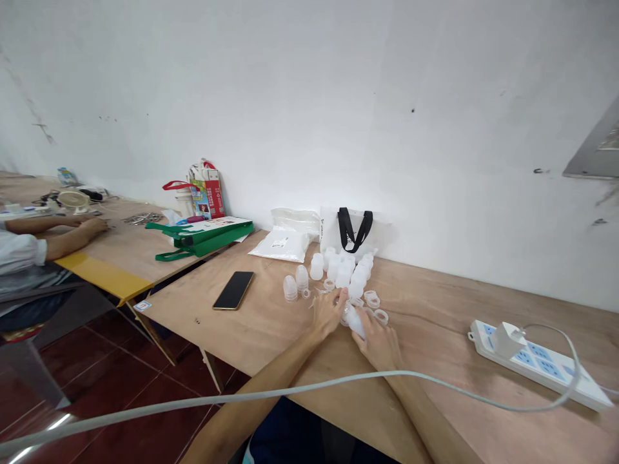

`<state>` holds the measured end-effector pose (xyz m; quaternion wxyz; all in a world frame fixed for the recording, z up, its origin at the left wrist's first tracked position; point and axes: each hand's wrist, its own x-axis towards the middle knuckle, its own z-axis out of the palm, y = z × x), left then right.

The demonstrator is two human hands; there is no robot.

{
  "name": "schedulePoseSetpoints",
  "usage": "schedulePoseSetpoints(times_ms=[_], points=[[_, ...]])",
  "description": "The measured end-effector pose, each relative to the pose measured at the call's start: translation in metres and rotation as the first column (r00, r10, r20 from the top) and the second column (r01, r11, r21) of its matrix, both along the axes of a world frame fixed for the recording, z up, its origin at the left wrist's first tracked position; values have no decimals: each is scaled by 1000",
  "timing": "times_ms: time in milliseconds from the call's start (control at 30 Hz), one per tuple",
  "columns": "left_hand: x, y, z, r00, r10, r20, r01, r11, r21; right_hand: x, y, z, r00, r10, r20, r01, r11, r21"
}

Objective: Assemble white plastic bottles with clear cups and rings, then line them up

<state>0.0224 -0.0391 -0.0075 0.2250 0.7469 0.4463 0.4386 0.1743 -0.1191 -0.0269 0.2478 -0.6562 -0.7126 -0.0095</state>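
Observation:
My right hand is wrapped round a small translucent white plastic bottle, which lies tilted just above the table. My left hand is at the bottle's far end, thumb and fingers drawn together; whatever they pinch is too small to make out. Clear plastic rings lie just beyond and to the right of the hands. Behind them several matching white bottles stand in a cluster. Two clear domed caps stand to the left of my left hand, with a small ring beside them.
A black phone lies left on the wooden table. White plastic packages and a white bag with black handles rest by the wall. A power strip sits right; its cable crosses before my arms. A co-worker's hands rest far left.

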Motion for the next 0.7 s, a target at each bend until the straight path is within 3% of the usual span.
schedulePoseSetpoints(times_ms=[67, 133, 233, 267, 333, 433, 633, 700], points=[[-3, -2, 3, 984, -179, 6, 179, 984, 18, 5, 1, 1, 961, 44, -274, -57, 998, -40], [-6, -5, 4, 939, -342, 23, 340, 939, 50, 13, 0, 3, 794, 114, -597, -234, 964, -127], [-6, -7, 3, 877, -478, 47, 474, 877, 75, 28, -2, 6, 435, 29, -900, -550, 800, -240], [-6, -7, 1, 866, -498, 52, 494, 866, 74, 32, -3, 7, 346, -27, -938, -621, 742, -251], [-3, -7, -2, 861, -504, 67, 500, 864, 64, 38, -4, 8, 241, -111, -964, -711, 656, -253], [1, -6, -7, 897, -425, 120, 423, 905, 46, 37, -6, 12, 236, -141, -961, -735, 621, -272], [6, -7, -3, 952, -251, 172, 247, 968, 46, 22, -11, 13, 395, -8, -919, -633, 722, -278], [7, -7, 2, 957, -210, 202, 212, 977, 16, 18, -10, 8, 485, 43, -873, -585, 758, -287]])
